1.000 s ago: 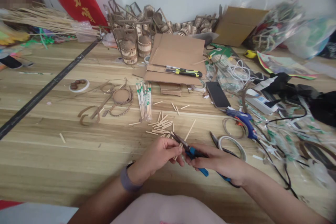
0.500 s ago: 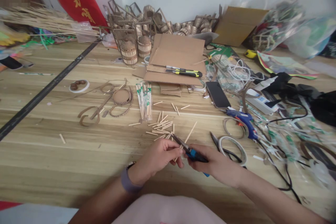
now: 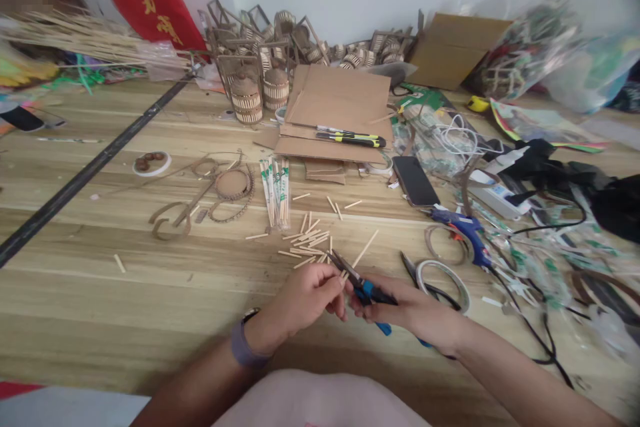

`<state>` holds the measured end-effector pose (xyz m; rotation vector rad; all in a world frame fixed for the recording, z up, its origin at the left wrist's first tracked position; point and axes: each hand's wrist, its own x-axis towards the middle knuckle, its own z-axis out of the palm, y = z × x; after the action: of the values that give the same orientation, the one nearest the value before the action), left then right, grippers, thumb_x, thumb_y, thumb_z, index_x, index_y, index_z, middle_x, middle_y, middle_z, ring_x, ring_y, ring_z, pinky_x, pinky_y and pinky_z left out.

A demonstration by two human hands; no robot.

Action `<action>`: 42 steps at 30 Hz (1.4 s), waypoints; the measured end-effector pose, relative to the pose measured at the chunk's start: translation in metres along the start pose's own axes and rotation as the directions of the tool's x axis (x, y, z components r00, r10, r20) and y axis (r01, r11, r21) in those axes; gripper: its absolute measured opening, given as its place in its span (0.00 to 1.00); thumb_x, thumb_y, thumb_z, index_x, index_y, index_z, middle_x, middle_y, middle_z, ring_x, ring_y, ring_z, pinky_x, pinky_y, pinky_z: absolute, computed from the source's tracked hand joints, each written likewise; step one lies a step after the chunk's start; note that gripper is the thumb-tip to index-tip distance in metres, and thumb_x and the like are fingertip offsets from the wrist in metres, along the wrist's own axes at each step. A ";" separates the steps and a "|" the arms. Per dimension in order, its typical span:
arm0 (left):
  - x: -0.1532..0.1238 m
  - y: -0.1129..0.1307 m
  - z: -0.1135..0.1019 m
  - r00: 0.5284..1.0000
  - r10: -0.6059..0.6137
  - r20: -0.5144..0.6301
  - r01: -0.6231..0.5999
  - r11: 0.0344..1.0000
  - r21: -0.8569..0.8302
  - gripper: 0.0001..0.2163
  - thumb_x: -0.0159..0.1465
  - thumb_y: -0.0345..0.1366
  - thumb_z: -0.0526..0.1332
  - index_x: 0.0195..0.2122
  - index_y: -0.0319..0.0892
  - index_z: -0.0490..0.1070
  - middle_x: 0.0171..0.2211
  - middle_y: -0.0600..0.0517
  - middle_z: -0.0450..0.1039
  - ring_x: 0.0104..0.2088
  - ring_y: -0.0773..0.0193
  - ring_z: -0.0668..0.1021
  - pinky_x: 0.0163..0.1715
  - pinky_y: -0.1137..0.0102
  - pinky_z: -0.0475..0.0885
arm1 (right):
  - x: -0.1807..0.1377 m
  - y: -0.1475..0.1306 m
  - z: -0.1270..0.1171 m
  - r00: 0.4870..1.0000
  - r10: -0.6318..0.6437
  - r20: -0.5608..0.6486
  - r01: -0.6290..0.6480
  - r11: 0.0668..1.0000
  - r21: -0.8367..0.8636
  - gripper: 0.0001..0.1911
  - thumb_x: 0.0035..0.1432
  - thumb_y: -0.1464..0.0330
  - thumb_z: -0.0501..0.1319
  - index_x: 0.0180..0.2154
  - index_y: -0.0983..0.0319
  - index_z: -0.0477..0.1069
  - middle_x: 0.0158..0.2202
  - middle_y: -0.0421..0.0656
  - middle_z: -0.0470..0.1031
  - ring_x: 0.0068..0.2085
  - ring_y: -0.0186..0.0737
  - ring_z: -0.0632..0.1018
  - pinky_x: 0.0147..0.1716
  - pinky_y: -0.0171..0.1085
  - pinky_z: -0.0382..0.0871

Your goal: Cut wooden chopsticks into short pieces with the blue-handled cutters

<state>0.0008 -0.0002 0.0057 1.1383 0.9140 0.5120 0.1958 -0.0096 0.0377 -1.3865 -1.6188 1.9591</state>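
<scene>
My left hand [image 3: 314, 290], wearing a watch with a purple-grey band, pinches a thin wooden stick [image 3: 366, 248] between thumb and fingers. Wrapped around the handles of blue-and-black long-nosed pliers [image 3: 367, 290] is my right hand [image 3: 415, 310]. The pliers' pointed jaws [image 3: 341, 261] are parted and lie across the stick by my left fingertips. Just beyond my hands, a loose pile of short cut stick pieces [image 3: 310, 239] lies on the wooden table [image 3: 200, 307]. Several wrapped sticks [image 3: 275, 193] with green print lie behind the pile.
Cardboard sheets [image 3: 340, 100] carry yellow-black utility knives [image 3: 350, 138]. Small slatted baskets [image 3: 247, 100] stand behind. To the right lie a phone [image 3: 415, 180], a blue glue gun [image 3: 463, 230], a tape roll [image 3: 444, 285], black scissors [image 3: 410, 268] and cords. A black bar [image 3: 100, 170] crosses the left.
The pliers' jaws have opened and their handles have spread apart in my right hand. My left hand and the stick stay nearly in place.
</scene>
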 end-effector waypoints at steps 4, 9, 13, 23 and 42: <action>0.001 -0.001 0.002 1.000 -0.024 0.003 0.025 0.999 -0.038 0.12 0.61 0.44 0.54 0.29 0.40 0.67 0.17 0.57 0.66 0.21 0.66 0.74 0.28 0.72 0.68 | 0.000 0.002 0.001 0.998 0.062 0.013 -0.063 0.994 0.091 0.13 0.50 0.65 0.61 0.39 0.63 0.69 0.33 0.41 0.69 0.34 0.38 0.69 0.30 0.34 0.62; 0.001 -0.002 0.001 0.999 -0.032 -0.001 0.032 0.999 -0.035 0.12 0.61 0.45 0.54 0.30 0.40 0.67 0.17 0.58 0.65 0.21 0.66 0.73 0.27 0.72 0.67 | 0.001 0.003 0.004 0.999 0.045 -0.024 -0.044 0.999 0.027 0.13 0.49 0.68 0.60 0.39 0.63 0.69 0.32 0.41 0.69 0.34 0.37 0.69 0.30 0.34 0.62; 0.001 0.000 0.001 0.999 -0.032 -0.003 0.032 0.999 0.001 0.13 0.61 0.44 0.53 0.29 0.40 0.67 0.17 0.58 0.64 0.21 0.66 0.74 0.27 0.72 0.67 | 0.001 0.002 0.004 0.999 0.028 -0.046 -0.030 0.998 -0.051 0.11 0.49 0.68 0.59 0.37 0.62 0.68 0.32 0.41 0.69 0.35 0.38 0.69 0.31 0.34 0.64; -0.001 -0.001 0.000 1.000 0.017 0.011 -0.018 0.998 0.058 0.14 0.62 0.45 0.52 0.28 0.41 0.66 0.18 0.57 0.64 0.21 0.65 0.74 0.27 0.72 0.66 | 0.006 0.007 0.011 0.990 -0.071 -0.124 0.043 0.976 -0.215 0.07 0.50 0.73 0.54 0.33 0.61 0.67 0.25 0.37 0.65 0.25 0.34 0.65 0.25 0.33 0.60; 0.000 -0.001 -0.004 0.969 0.215 -0.120 -0.098 0.783 0.615 0.10 0.68 0.35 0.49 0.34 0.43 0.67 0.32 0.50 0.74 0.34 0.60 0.75 0.34 0.70 0.65 | 0.021 0.020 0.000 0.652 -0.712 -0.260 0.112 0.430 -0.896 0.08 0.64 0.67 0.55 0.45 0.61 0.64 0.50 0.55 0.74 0.48 0.50 0.77 0.43 0.43 0.71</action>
<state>-0.0026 0.0019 0.0046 1.7898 1.1981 0.4759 0.1923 -0.0019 0.0098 -1.3721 -2.2838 0.2238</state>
